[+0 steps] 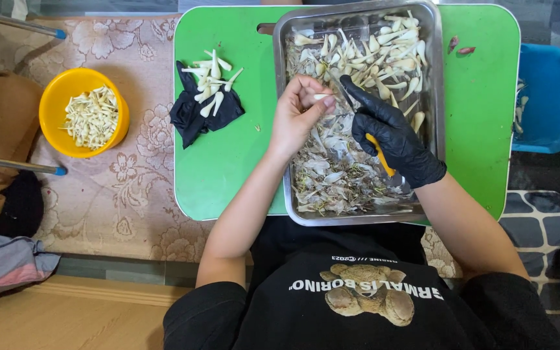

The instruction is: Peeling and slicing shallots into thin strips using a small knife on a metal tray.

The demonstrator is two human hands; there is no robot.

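While pinched in the bare left hand (298,113) over the upper middle of the steel tray (437,97), lay a pale clove (322,96), long axis pointing toward the gloved right hand (393,139). Gripped there a yellow-handled knife (380,153), blade angled up-left, tip almost touching. Both wrists bent inward above the tray's peelings.

knife (365,123): only a strip of yellow handle and part of the blade show; the rest lies hidden inside the gloved right hand (393,136). clove (321,96) in the bare left hand (296,116): mostly covered by the fingers. blue tray (546,97): cut off at the right edge, contents too small to identify. metal tray (437,97): floor buried under peel. two small reddish bits (459,45) on the green board (228,168): too small to tell.
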